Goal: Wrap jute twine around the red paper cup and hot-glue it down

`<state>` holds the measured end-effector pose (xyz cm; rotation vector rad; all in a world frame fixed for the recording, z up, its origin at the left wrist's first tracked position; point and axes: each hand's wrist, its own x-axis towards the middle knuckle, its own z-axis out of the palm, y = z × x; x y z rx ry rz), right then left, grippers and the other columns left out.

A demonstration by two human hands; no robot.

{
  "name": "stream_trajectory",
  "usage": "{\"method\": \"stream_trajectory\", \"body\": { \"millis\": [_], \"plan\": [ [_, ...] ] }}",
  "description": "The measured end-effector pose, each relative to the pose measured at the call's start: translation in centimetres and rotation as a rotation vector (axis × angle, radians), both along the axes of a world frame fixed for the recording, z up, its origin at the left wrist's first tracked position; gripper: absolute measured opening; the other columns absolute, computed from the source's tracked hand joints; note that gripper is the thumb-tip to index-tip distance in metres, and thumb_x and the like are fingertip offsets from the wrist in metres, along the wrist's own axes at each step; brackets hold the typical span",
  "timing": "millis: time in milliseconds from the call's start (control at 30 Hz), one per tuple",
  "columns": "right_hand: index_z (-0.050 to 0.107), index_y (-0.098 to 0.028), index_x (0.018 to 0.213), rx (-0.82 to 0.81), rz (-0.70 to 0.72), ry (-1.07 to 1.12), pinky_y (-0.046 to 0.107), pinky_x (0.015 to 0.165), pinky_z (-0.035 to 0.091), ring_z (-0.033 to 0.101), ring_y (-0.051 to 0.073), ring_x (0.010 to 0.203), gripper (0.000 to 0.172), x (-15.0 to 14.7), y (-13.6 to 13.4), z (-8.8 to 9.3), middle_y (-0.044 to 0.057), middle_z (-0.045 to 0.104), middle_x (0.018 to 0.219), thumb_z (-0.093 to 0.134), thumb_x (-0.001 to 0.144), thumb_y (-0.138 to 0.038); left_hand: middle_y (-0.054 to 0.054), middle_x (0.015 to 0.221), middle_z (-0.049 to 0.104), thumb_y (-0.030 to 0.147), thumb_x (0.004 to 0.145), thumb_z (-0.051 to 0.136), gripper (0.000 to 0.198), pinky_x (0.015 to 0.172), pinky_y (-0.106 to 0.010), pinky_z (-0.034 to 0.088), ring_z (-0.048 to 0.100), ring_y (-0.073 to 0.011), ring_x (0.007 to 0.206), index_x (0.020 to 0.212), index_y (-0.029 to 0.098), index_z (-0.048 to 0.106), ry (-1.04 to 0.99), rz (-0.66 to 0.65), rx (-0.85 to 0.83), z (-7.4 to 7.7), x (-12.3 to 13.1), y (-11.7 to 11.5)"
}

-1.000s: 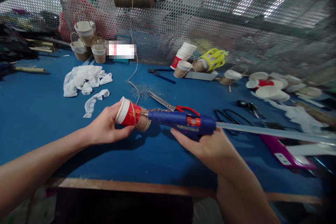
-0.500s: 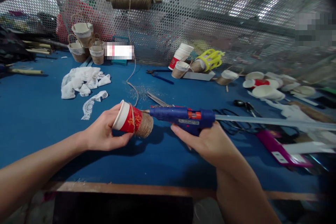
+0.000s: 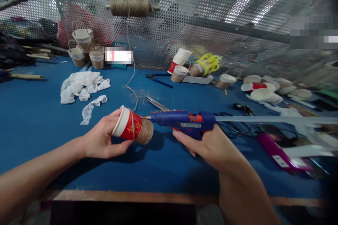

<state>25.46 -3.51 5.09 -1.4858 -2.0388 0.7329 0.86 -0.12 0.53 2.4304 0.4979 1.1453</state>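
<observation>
My left hand [image 3: 101, 139] grips a red paper cup [image 3: 129, 125] by its white rim, holding it on its side above the blue table [image 3: 39, 119]. Brown twine is wound around the cup's bottom part [image 3: 144, 132]. A strand of twine [image 3: 130, 77] runs from the cup up to a spool [image 3: 130, 7] on the mesh wall. My right hand [image 3: 208, 144] is closed around a blue glue gun [image 3: 185, 121]. Its metal nozzle touches the twine-wrapped part of the cup. A clear glue stick [image 3: 264, 119] sticks out of the gun's back to the right.
Scissors [image 3: 155, 103] lie just behind the gun, black scissors [image 3: 241, 107] further right. White lace scraps [image 3: 80, 84] lie at left. Twine-wrapped cups [image 3: 84, 45] stand at back left; stacked cups [image 3: 179, 59], a yellow object [image 3: 210, 63] and loose cups [image 3: 264, 89] sit at back right. A purple box [image 3: 277, 149] lies right.
The cup and the gun have shifted slightly down and toward me; the nozzle stays against the twine-wrapped part of the cup. Both hands keep their grips.
</observation>
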Motion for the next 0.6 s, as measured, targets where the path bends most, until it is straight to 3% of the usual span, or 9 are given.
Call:
{"method": "stream_trajectory", "body": {
  "millis": [167, 367, 600],
  "plan": [
    [0.059, -0.019, 0.085, -0.052, -0.066, 0.013, 0.027, 0.05, 0.042, 0.048, 0.014, 0.047, 0.022, 0.24, -0.2, -0.12, -0.005, 0.047, 0.045, 0.056, 0.075, -0.038, -0.002, 0.067, 0.064, 0.008, 0.07, 0.056, 0.009, 0.081, -0.036, 0.047, 0.057, -0.0149, 0.072, 0.069, 0.016, 0.056, -0.015, -0.005, 0.028, 0.07, 0.05, -0.03],
    [0.061, -0.022, 0.085, -0.074, -0.04, 0.013, 0.027, 0.048, 0.039, 0.046, 0.014, 0.043, 0.019, -0.08, -0.04, 0.16, -0.006, 0.044, 0.04, 0.055, 0.076, -0.037, -0.001, 0.066, 0.064, 0.007, 0.069, 0.058, 0.009, 0.083, -0.038, 0.047, 0.055, -0.0135, 0.067, 0.069, 0.016, 0.055, -0.013, -0.014, 0.033, 0.07, 0.09, -0.09],
    [0.059, -0.021, 0.082, -0.039, -0.039, 0.083, 0.029, 0.056, 0.043, 0.056, 0.02, 0.063, 0.016, -0.05, -0.33, 0.12, -0.003, 0.048, 0.047, 0.06, 0.072, -0.033, -0.002, 0.069, 0.064, 0.007, 0.069, 0.057, 0.009, 0.083, -0.037, 0.046, 0.056, -0.0153, 0.073, 0.07, 0.016, 0.056, -0.013, 0.004, 0.013, 0.02, 0.1, 0.14]
  ]
}}
